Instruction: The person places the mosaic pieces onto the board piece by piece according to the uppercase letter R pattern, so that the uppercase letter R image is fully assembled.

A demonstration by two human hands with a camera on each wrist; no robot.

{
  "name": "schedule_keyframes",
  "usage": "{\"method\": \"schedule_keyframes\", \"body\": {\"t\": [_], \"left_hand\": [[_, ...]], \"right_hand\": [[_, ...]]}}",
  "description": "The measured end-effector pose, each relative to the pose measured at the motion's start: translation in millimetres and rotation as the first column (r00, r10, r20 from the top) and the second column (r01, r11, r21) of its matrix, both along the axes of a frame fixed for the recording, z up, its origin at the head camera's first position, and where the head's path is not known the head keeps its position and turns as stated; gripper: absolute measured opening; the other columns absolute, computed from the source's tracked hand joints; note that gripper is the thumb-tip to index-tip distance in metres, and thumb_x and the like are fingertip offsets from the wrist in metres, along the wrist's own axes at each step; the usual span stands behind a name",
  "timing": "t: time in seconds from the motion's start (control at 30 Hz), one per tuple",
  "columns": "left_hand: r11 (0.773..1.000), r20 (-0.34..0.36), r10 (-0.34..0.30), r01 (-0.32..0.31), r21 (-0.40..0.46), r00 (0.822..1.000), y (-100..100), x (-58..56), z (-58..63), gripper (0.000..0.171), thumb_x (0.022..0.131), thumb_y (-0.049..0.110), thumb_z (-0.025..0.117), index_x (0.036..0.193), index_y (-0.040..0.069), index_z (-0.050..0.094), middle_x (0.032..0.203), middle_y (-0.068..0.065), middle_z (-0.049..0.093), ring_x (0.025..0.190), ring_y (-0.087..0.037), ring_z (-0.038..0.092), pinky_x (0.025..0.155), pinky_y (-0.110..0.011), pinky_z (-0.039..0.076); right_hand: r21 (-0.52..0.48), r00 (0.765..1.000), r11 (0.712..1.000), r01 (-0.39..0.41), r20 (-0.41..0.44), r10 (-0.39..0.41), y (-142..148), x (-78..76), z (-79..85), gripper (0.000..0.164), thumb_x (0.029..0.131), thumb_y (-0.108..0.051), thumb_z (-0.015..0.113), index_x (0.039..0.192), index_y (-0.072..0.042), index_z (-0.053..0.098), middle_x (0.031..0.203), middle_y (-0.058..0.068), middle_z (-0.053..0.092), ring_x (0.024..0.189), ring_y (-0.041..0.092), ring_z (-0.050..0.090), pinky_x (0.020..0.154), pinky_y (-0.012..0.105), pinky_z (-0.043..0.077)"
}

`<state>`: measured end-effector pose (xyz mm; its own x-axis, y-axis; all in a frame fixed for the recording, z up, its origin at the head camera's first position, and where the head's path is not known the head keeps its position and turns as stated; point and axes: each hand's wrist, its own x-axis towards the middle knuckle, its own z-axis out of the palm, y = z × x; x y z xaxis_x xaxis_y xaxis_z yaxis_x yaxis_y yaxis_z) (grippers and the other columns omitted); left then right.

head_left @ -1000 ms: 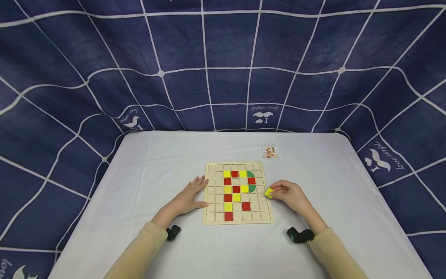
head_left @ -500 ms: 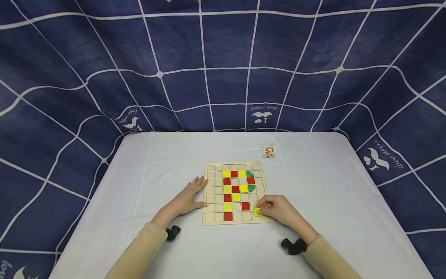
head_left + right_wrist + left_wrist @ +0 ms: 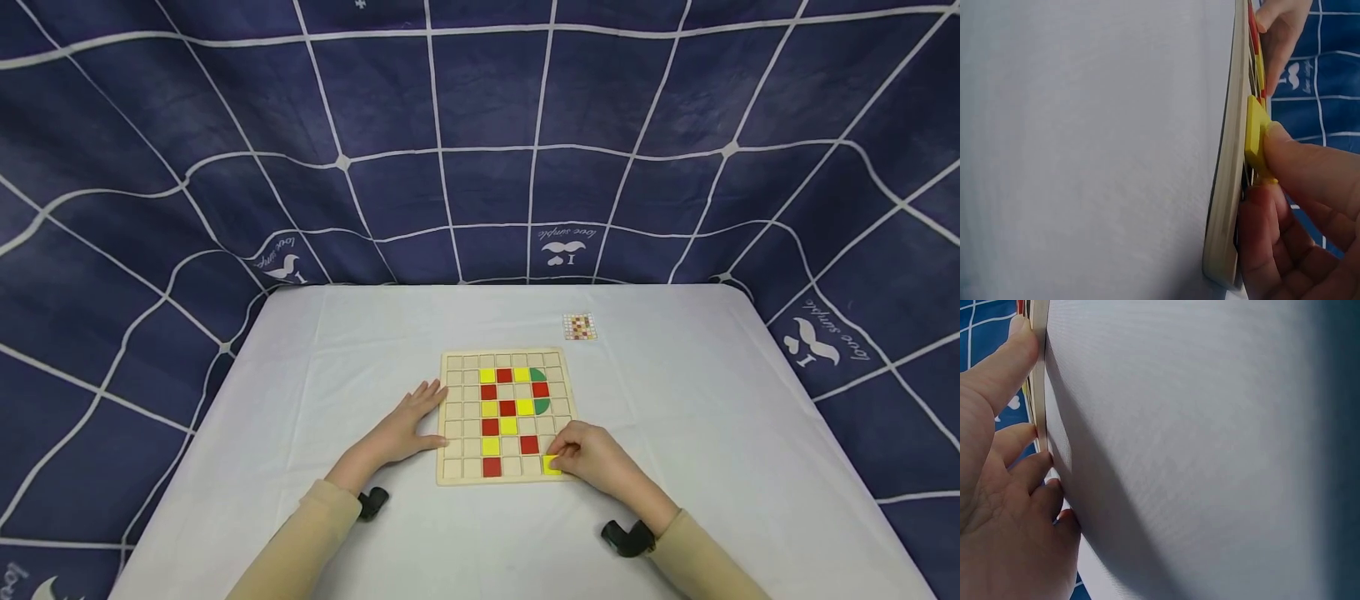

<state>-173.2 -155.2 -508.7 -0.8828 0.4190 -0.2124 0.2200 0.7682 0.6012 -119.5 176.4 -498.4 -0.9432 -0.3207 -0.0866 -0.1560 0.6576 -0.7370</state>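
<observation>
On the wooden grid board (image 3: 453, 446), red and yellow square tiles and two green curved-edged tiles form a pattern. My right hand (image 3: 600, 458) pinches a yellow square tile (image 3: 551, 465) over the nearest row, close to the right corner. In the right wrist view that yellow tile (image 3: 1255, 131) sits slightly tilted at the board's surface, between thumb and fingers. My left hand (image 3: 405, 423) rests against the board's left edge, fingers spread. The left wrist view has the thumb (image 3: 1013, 359) and fingertips touching the board's side (image 3: 1040, 375).
A small printed pattern card (image 3: 580, 326) lies beyond the board's far right corner. White cloth (image 3: 360, 333) covers the table, and a dark blue curtain (image 3: 487, 192) with white lines hangs behind and at the sides. Black camera mounts (image 3: 628, 537) sit at both wrists.
My right hand has carried the yellow tile from beside the board's right edge toward me and left, down to the nearest row. The left hand has stayed in place.
</observation>
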Motion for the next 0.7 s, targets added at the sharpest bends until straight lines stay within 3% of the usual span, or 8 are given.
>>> {"method": "schedule_keyframes", "body": {"t": [0.33, 0.7], "left_hand": [[1.000, 0.002, -0.007, 0.007, -0.004, 1.000, 3.0, 1.9, 0.3, 0.088, 0.084, 0.033, 0.077, 0.155, 0.010, 0.031, 0.165, -0.008, 0.016, 0.154, -0.029, 0.007, 0.126, -0.050, 0.010], [1.000, 0.008, -0.019, 0.019, -0.009, 1.000, 5.3, 0.1, -0.2, 0.089, 0.084, 0.035, 0.077, 0.156, 0.012, 0.030, 0.166, -0.007, 0.015, 0.154, -0.028, 0.007, 0.126, -0.048, 0.010]], "right_hand": [[0.071, 0.999, 0.997, 0.044, 0.022, -0.046, -4.3, 4.9, 2.5, 0.016, 0.077, -0.004, 0.081, 0.081, -0.015, 0.071, 0.077, -0.007, 0.055, 0.068, 0.007, 0.050, 0.058, 0.016, 0.044], [0.055, 0.996, 0.995, 0.081, 0.030, -0.083, -1.1, 7.3, 1.4, 0.014, 0.079, -0.007, 0.081, 0.085, -0.014, 0.070, 0.077, -0.006, 0.056, 0.069, 0.008, 0.051, 0.059, 0.017, 0.046]]}}
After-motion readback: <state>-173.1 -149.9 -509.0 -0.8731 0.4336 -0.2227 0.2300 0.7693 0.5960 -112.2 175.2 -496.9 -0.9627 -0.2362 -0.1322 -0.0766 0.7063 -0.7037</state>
